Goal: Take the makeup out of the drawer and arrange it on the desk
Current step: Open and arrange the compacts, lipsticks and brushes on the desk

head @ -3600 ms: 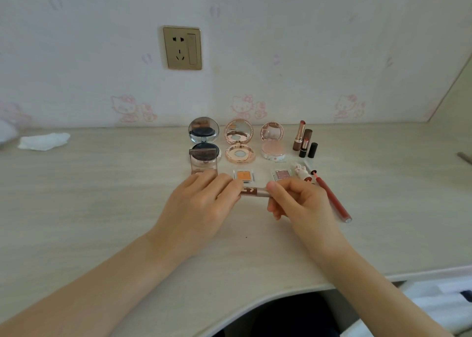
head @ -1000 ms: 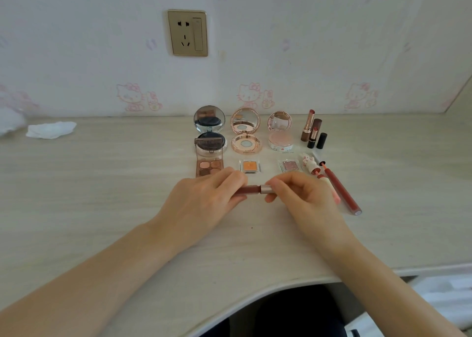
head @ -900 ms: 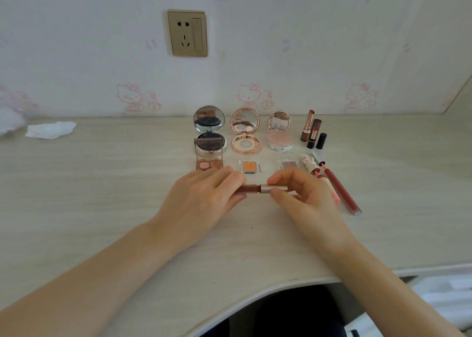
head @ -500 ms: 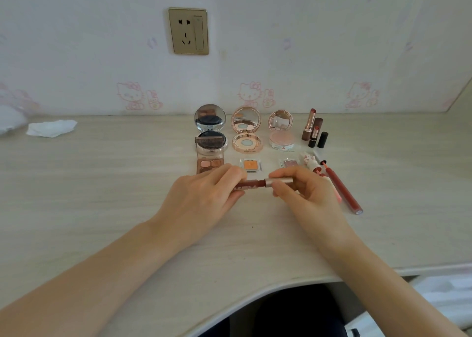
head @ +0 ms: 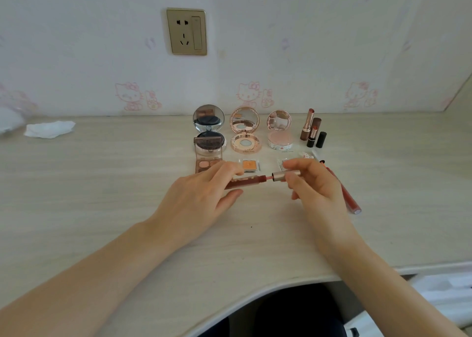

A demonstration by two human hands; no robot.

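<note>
a: where is the lip gloss tube (head: 245, 182) now?

b: above the desk (head: 102, 183), lying left-right. left hand (head: 201, 199) grasps the tube, right hand (head: 313, 186) pinches its cap (head: 282, 176), slightly apart, along this axis.

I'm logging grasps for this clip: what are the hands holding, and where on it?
The left hand grips the lip gloss tube around its body; the right hand pinches its metallic cap, pulled slightly off.
</note>
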